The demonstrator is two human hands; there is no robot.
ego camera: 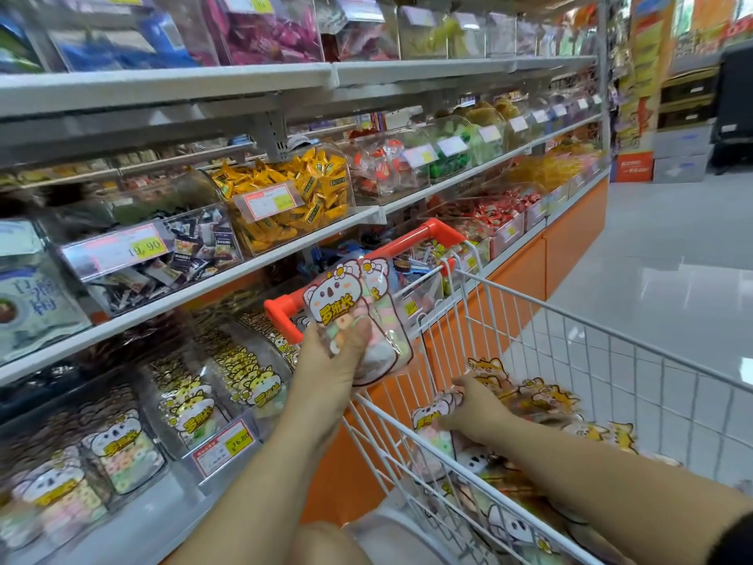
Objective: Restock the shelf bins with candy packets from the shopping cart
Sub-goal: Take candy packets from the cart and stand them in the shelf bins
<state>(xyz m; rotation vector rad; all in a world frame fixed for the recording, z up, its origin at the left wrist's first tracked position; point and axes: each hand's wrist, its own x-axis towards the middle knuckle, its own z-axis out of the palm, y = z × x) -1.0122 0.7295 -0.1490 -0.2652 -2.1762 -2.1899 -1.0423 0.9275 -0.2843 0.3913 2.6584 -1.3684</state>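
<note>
My left hand (330,360) grips a koala-printed candy packet (358,303) upright in the air, over the near corner of the white wire shopping cart (570,352) by its red handle (407,246). Down inside the cart, my right hand (474,405) closes its fingers on another packet (432,418) lying among several more cat and koala packets (542,397). At lower left, the bottom shelf's clear bins (195,405) hold the same kind of packets.
Clear bins of yellow (293,201), dark and red wrapped sweets fill the middle shelf, with price tags on their fronts. An orange base panel (570,238) runs under the shelving. Grey tiled aisle floor (672,246) stretches beyond the cart at right.
</note>
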